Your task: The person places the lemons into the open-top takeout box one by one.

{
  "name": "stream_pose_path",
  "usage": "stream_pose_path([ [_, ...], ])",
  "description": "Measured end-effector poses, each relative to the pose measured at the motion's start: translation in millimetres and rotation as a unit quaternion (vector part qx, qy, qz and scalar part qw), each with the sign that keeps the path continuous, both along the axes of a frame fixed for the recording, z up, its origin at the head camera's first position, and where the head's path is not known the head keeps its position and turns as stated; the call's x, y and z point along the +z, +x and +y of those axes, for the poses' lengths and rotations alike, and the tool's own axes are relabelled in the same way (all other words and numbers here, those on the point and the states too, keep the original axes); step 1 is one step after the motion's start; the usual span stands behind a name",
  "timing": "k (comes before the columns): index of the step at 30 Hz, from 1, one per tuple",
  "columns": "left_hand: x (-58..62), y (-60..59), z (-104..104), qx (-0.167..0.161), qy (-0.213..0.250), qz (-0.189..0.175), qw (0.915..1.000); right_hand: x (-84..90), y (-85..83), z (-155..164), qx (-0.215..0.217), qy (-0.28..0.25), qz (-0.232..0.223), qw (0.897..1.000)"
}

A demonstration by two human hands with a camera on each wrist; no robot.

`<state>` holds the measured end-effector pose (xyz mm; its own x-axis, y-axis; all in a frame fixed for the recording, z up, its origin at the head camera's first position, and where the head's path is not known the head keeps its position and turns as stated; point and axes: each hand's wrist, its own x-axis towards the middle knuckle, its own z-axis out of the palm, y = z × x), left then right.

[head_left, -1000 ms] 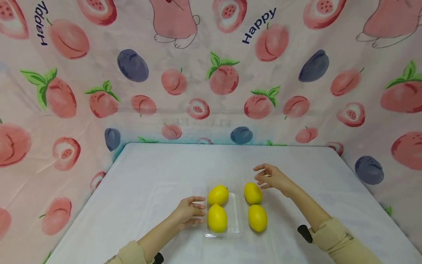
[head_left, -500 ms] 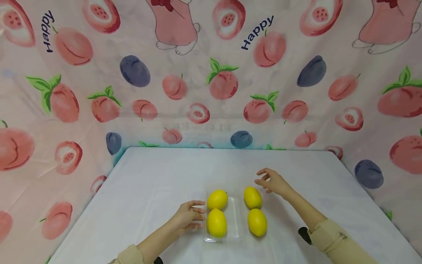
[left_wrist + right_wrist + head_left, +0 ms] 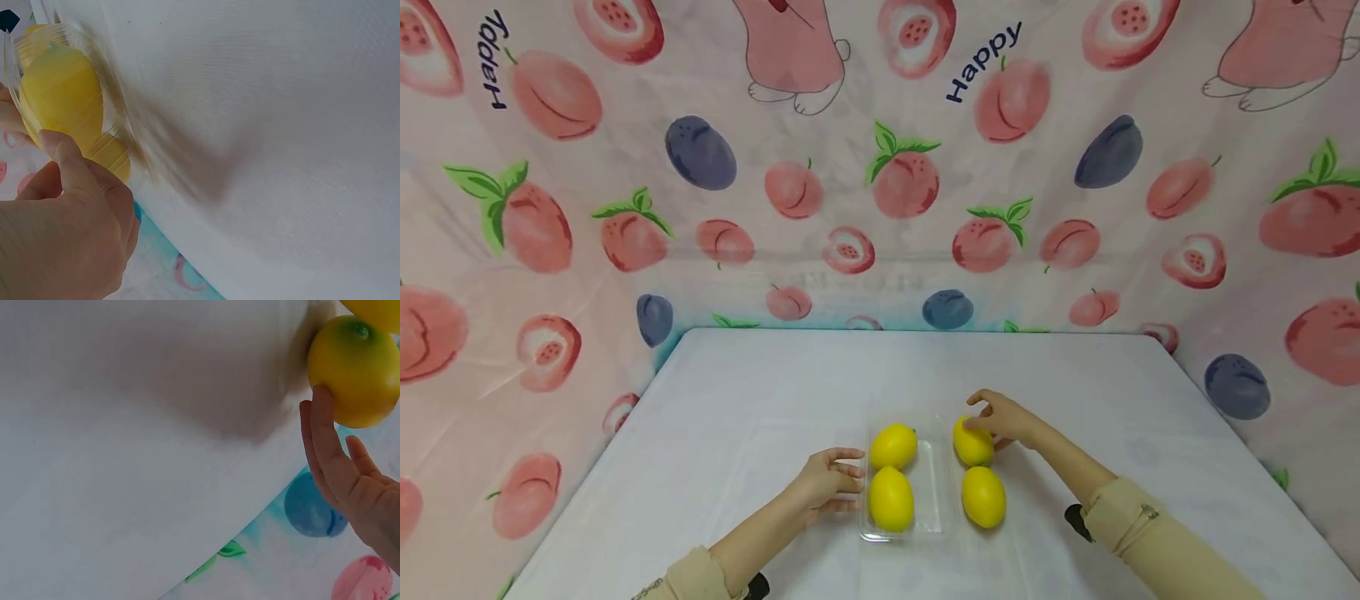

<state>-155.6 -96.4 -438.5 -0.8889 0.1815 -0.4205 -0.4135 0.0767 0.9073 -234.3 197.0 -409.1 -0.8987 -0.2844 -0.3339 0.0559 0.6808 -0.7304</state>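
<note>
A clear plastic box (image 3: pixel 932 500) lies on the table with two yellow lemons in its left half, a far lemon (image 3: pixel 893 446) and a near lemon (image 3: pixel 892 500). My left hand (image 3: pixel 829 483) rests relaxed fingers against the box's left side; the left wrist view has its fingertips right at the clear wall. Two more lemons lie on the cloth right of the box. My right hand (image 3: pixel 1009 419) is at the farther one (image 3: pixel 972 443), its loosely extended fingers beside and over it. In the right wrist view, a fingertip overlaps that lemon's edge. The nearer loose lemon (image 3: pixel 983 497) is untouched.
A white cloth (image 3: pixel 760 375) covers the table. Behind and at both sides hangs a pink curtain (image 3: pixel 737 275) printed with fruit. Dark wrist devices (image 3: pixel 1077 522) sit below the beige sleeves (image 3: pixel 1150 533).
My right hand has moved down and left from beside the farther loose lemon to overlap it. The left hand stays at the box. The lemons keep their places.
</note>
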Motion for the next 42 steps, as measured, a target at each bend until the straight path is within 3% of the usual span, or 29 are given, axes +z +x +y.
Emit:
stream_pose_path([
  [10,-1.5,-1.1,3,0.0,-0.003,-0.005,1.0,-9.0,-2.7,-4,0.017,0.029,-0.027,0.999],
  [19,1.0,-1.6,5,0.0,0.001,-0.008,1.0,-7.4,-3.7,-2,-0.004,0.012,-0.029,1.0],
  [32,-1.5,-2.3,5,-0.003,0.004,-0.007,1.0,9.8,-4.9,1,-0.023,-0.05,0.001,0.998],
  [42,1.1,-3.7,1,0.006,0.006,-0.01,0.9999,26.1,-5.2,-16,-0.032,-0.078,0.004,0.996],
])
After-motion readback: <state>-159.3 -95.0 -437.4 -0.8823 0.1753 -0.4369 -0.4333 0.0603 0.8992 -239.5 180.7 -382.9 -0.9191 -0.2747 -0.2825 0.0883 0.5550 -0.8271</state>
